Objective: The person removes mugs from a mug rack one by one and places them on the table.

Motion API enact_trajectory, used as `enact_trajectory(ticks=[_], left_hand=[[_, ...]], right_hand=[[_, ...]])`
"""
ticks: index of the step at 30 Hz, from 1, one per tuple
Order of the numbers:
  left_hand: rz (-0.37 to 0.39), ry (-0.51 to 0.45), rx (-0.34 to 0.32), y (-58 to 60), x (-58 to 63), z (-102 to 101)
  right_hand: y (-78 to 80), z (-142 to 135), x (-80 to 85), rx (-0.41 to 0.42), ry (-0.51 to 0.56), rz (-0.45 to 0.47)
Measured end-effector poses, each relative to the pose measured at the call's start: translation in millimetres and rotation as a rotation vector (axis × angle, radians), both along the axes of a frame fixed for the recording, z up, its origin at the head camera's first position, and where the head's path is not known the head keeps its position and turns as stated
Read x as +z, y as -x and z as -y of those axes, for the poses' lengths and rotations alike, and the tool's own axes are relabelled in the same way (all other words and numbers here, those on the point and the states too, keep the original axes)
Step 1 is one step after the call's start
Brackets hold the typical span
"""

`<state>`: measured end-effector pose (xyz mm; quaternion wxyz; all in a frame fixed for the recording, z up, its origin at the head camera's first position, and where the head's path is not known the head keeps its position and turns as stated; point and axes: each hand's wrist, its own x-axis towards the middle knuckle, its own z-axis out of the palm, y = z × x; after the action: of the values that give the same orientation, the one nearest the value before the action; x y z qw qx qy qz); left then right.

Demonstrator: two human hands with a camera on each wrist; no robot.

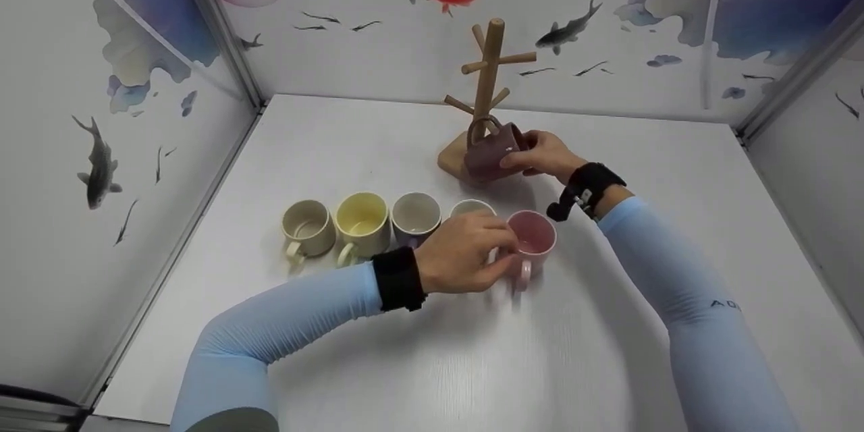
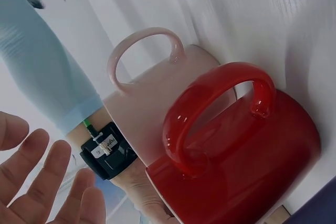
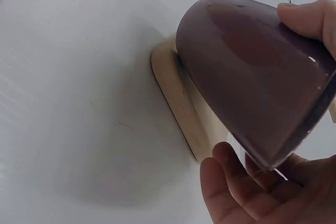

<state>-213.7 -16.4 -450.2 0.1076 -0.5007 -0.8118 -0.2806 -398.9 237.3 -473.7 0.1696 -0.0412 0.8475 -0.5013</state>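
My right hand [image 1: 547,155] holds a brownish-purple mug [image 1: 489,156] by its rim end, thumb outside. The mug is tilted in front of the wooden mug tree [image 1: 487,81], its handle up by the post; I cannot tell whether the handle is around a peg. In the right wrist view the mug's glossy side [image 3: 247,72] hides much of the tree's base. My left hand [image 1: 466,253] hovers over the mug row, fingers loosely bent and holding nothing. Nearest it are a pink mug [image 1: 531,258] and a red mug [image 2: 252,166], largely hidden by the hand in the head view.
Left along the row stand a beige mug [image 1: 309,233], a yellow mug [image 1: 364,229] and a mug with a pale inside [image 1: 416,212], handles towards me. The white table [image 1: 351,148] is bounded by printed panels at the back and sides.
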Motion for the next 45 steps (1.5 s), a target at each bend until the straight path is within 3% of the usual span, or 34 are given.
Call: enact_trajectory(ticks=[7,15,26,32,41,45], left_hand=[[-0.031,-0.044,-0.011,1.1,-5.3,-4],[-0.027,-0.037,-0.011,0.0,-8.5,-9],[-0.001,0.091,0.084,0.9,-5.9,-11],[0.02,0.135,0.131,2.3,-3.6,-10],[0.009,0.164,0.187,5.6,1.0,-10],[0.068,0.148,0.193,7.1,4.8,-9]], right_hand=[[-1.3,-9,2.4,-0.077,0.056,-0.085],[-1.6,-11,4.1,-0.104,0.169,-0.135],[-1.8,-3,-1.7,-0.109,0.524,-0.088],[-3.2,-1,3.4,-0.109,0.673,-0.117],[-9.2,3,14.8,-0.086,0.691,-0.179],[-12.4,4,16.0,-0.053,0.693,-0.19]])
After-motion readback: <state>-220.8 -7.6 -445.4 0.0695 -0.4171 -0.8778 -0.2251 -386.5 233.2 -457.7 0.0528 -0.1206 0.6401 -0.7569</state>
